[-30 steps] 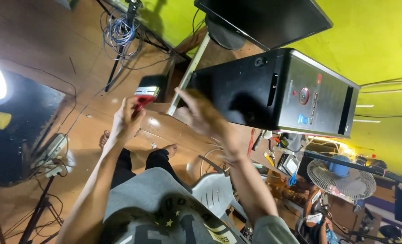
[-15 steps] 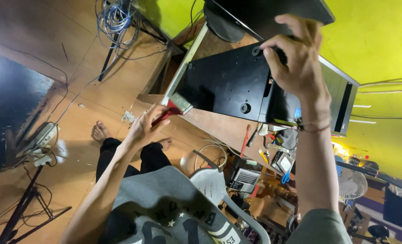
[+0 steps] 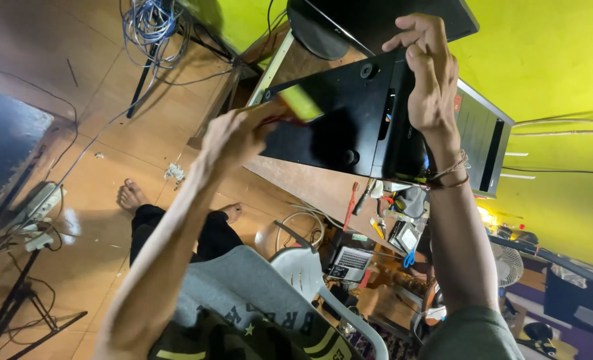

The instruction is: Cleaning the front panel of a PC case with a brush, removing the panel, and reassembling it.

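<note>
We are in a yellow-green walled room with a wooden floor [image 3: 110, 120], where a tangle of blue cables [image 3: 151, 20] lies near the wall and a power strip [image 3: 33, 207] sits off to one side. A black computer case [image 3: 336, 123] rests on the wooden desk [image 3: 303, 180], and it has turned since a second ago: then its front panel faced us more squarely, now we look at its dark flat side with the round feet showing. Our right hand [image 3: 430, 87] has climbed from the side of the case to its upper edge, fingers [image 3: 420, 33] curled over it and gripping it. Our left hand [image 3: 240, 137] has come up from lower down and is clenched around a small tool with a red handle and a yellow-green tip [image 3: 296, 110], pressed against the case panel. So the case seems steadied for work along that side. A white plastic chair [image 3: 310, 273] stands below.
</note>
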